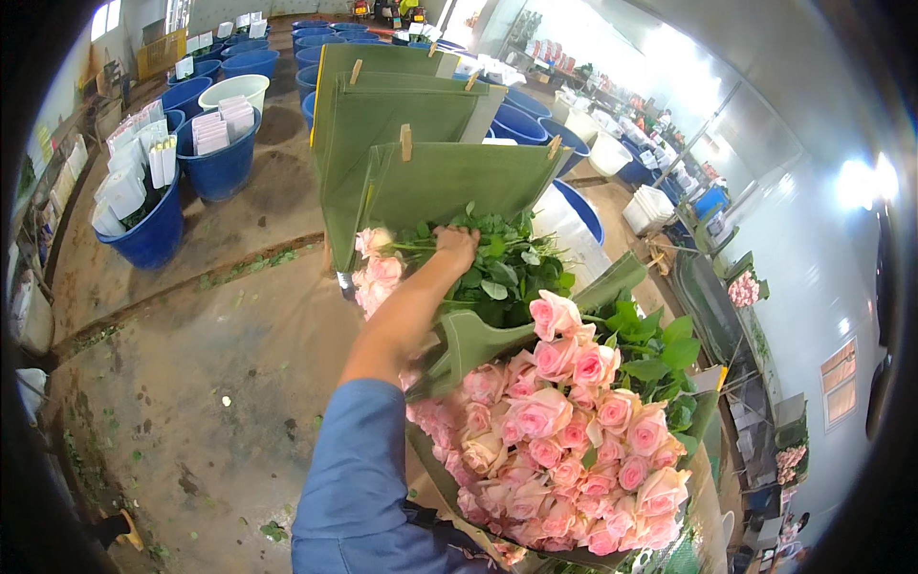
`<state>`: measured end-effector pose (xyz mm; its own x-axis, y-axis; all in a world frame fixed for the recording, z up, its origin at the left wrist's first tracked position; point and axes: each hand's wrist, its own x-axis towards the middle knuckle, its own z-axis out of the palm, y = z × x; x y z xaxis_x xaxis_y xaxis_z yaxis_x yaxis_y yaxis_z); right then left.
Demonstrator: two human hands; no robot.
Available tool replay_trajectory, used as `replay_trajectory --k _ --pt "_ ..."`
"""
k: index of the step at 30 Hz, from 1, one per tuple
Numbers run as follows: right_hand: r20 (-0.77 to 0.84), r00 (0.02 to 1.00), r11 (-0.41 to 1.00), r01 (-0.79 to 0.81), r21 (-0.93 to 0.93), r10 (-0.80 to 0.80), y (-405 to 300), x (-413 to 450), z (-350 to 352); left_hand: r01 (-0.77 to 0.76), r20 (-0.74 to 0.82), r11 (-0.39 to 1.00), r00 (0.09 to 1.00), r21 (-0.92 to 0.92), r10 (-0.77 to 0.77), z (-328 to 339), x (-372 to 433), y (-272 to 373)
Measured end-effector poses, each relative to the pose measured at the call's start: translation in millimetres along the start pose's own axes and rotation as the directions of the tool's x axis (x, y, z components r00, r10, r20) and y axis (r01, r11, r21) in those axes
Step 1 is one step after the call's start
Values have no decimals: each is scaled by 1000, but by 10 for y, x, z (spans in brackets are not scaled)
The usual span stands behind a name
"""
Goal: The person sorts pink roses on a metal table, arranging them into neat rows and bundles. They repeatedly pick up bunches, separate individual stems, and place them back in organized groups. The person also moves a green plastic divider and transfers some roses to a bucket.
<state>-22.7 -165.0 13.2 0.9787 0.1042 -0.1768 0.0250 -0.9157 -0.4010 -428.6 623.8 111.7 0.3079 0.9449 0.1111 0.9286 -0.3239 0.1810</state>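
My left hand [457, 245] reaches into a green fabric compartment [459, 179]. It touches the leafy stems of roses [498, 269] lying there, and the fingertips are partly hidden among the leaves. Pink rose heads [379, 269] stick out of that compartment's left end. Closer to me, a second green fabric sling [466, 344] holds a big pile of pink roses [559, 430], with green leaves [663, 351] toward its right. Wooden clothespins [407, 142] grip the upper edges of the upright green panels. My right hand is out of view.
Blue tubs [219, 165] with white-wrapped flower bundles [125, 179] stand at the left, beside a white tub [233, 92]. More blue tubs [518, 123] stand behind the panels. White crates [647, 209] are at the right. Fallen leaves [274, 531] dot the wet concrete floor [208, 402].
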Motion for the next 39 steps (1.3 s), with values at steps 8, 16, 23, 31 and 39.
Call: replay_trajectory --k 8,16,23,31,39 --pt "-107 972 967 -192 170 212 1240 113 -158 -458 -621 889 699 -6 355 -436 -396 4" --pt "-213 976 848 84 524 35 966 697 -49 -148 -764 850 534 -505 -361 -103 -2678 -492" --pt "-119 988 908 141 394 -102 967 1050 -12 5 -376 539 711 -842 -595 1428 -5178 1060" --pt "70 984 750 78 657 -163 605 1256 403 -437 -336 460 897 -773 288 1052 -5443 3299" --pt "-8 964 761 216 611 -267 194 1090 510 170 424 575 839 -800 341 1732 -4545 5111"
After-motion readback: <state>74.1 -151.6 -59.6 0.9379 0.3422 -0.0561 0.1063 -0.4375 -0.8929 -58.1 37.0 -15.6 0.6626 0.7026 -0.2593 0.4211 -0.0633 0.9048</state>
